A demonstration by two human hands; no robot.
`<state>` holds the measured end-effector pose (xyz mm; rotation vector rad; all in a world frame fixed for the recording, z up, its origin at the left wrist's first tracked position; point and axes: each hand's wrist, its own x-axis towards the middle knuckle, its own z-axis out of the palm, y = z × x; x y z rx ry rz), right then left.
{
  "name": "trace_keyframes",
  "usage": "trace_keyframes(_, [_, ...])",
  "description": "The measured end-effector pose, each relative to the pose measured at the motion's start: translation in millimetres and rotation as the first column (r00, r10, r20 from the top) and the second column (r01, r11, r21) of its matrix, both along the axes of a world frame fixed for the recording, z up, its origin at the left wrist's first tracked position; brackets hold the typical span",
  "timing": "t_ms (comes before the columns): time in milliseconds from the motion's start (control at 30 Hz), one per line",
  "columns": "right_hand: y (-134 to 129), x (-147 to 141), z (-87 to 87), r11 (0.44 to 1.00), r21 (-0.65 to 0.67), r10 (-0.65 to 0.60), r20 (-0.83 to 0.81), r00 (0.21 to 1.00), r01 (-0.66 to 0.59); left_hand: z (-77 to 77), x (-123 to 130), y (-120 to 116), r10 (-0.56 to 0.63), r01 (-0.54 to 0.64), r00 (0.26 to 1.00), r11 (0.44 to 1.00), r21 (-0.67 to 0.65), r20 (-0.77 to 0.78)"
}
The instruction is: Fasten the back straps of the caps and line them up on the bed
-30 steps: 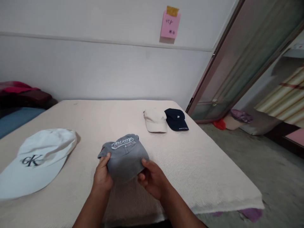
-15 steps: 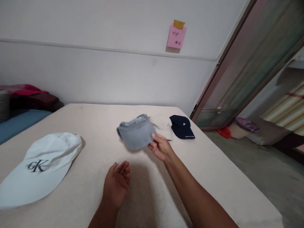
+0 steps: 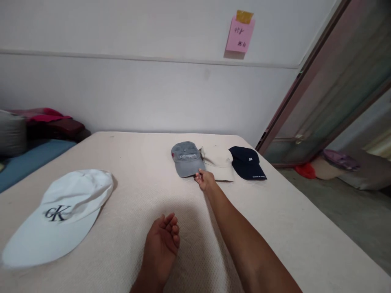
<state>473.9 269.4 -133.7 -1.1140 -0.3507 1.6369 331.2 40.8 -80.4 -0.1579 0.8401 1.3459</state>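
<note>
The person's bare right arm (image 3: 244, 236) stretches far forward from the lower right, slanting leftward, ending in the right hand (image 3: 205, 180), its thumb above and fingers curled beneath in a pinch. The left hand (image 3: 161, 242) sits closer to the body, palm showing, fingers loosely curled. The 2 hands are well apart.

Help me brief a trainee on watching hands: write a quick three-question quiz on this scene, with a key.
1. True or false: the right hand grips the gray cap at its brim.
2. How many caps show in all, counting the one in hand?
3. Fill in the color: the beige cap sits between the gray cap and the ____ cap.

Key:
1. True.
2. Four; the white cap lies apart from the others.
3. Navy; the navy cap is at the far right of the row.
</note>
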Motion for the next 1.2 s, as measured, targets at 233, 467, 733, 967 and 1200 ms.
trace_keyframes(233, [-17,1,-5.1,0.999,0.000,0.032,0.011,0.999,-0.032,-2.2,2,0,0.002,-0.002,1.000,1.000,0.011,-0.001])
trace_keyframes(467, [-54,2,-5.2,0.988,0.106,0.102,0.072,0.992,-0.110,-1.1,-4,0,0.015,-0.015,1.000,1.000,0.010,-0.003])
trace_keyframes(733, [-132,3,-11.5,0.935,0.321,0.063,0.268,0.961,-0.151,1.6,-26,-4,0.062,-0.063,0.998,0.997,0.055,0.004])
trace_keyframes(967, [-186,-8,-15.9,0.674,0.405,-0.159,0.896,0.415,-0.617,6.0,-70,-11,0.199,-0.198,0.980,0.974,0.110,-0.006])
trace_keyframes(1200, [-175,-10,-16.9,0.710,0.325,-0.249,0.946,0.209,-0.625,5.7,-137,-42,0.480,-0.466,0.873,0.873,0.142,-0.089])
